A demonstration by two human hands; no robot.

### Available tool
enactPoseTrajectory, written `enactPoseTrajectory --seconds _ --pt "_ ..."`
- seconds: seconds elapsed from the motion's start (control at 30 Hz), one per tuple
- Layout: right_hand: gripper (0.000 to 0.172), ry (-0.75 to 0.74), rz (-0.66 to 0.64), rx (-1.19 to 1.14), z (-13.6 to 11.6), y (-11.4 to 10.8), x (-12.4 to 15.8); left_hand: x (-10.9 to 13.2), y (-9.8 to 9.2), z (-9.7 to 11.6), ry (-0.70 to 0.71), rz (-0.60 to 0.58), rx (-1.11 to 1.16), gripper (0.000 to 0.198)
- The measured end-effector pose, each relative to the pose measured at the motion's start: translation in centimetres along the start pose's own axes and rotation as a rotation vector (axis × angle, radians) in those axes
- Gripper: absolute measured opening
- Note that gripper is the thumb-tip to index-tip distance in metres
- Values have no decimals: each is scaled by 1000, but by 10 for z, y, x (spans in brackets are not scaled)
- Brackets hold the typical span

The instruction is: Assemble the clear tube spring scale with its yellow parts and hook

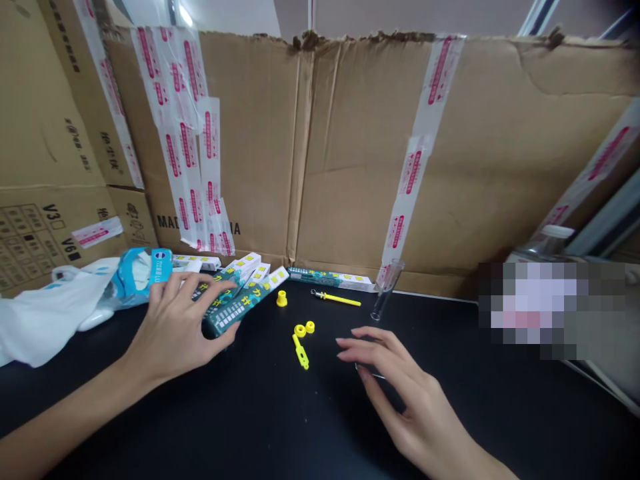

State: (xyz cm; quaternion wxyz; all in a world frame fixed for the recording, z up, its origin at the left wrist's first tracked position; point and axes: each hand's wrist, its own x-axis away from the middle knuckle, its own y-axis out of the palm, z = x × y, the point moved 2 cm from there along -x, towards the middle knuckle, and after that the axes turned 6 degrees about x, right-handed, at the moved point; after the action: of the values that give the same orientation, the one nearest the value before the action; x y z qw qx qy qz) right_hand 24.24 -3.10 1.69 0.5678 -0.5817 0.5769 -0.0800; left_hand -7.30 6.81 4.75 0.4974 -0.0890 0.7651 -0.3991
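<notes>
My left hand (180, 327) grips a long green-and-white box (247, 302) with yellow characters, at the near end of a small row of the same boxes (245, 267). My right hand (395, 387) hovers over the black table (280, 413) with its fingers spread and holds nothing; a small clear piece (373, 373) lies just under its fingertips. Between the hands lie small yellow plastic parts: a cap (282, 298), a strip with two rings (301, 340) and a thin yellow rod with a metal end (336, 297). A clear tube (386, 290) leans near the cardboard.
A taped cardboard wall (350, 153) closes off the back of the table. Stacked cartons (45, 167) stand at the left. A white plastic bag (45, 313) and a blue packet (137, 273) lie at the left edge. One more green box (333, 278) lies by the wall. A clear bottle (547, 243) stands at right.
</notes>
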Motion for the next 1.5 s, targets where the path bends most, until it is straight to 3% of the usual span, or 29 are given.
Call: enactPoseTrajectory --seconds 0.17,0.33,0.43,0.67,0.87,1.03,1.2,1.33,1.5 --pt "35 -67 -26 -10 -4 0 -2 1 8 -2 110 -134 116 48" --pt "35 -60 -32 -18 -3 -1 -2 5 14 -2 90 -14 187 32" --pt "36 -69 -27 -29 -2 -1 -1 7 18 -3 84 11 207 37" --pt "30 16 181 -8 4 -8 -5 10 17 -10 209 -46 141 37" --pt "20 181 337 52 19 -20 -5 15 23 -16 8 -8 114 45" --pt "20 283 404 147 34 -27 -7 17 26 -16 -7 17 154 42" --pt "22 384 446 210 49 -32 -8 13 15 -4 -62 -79 -118 52" --pt "23 434 430 208 56 -32 -7 10 7 3 -139 -173 -177 52" --pt "24 430 322 165 54 -27 -8 15 14 -3 -114 -167 -6 56"
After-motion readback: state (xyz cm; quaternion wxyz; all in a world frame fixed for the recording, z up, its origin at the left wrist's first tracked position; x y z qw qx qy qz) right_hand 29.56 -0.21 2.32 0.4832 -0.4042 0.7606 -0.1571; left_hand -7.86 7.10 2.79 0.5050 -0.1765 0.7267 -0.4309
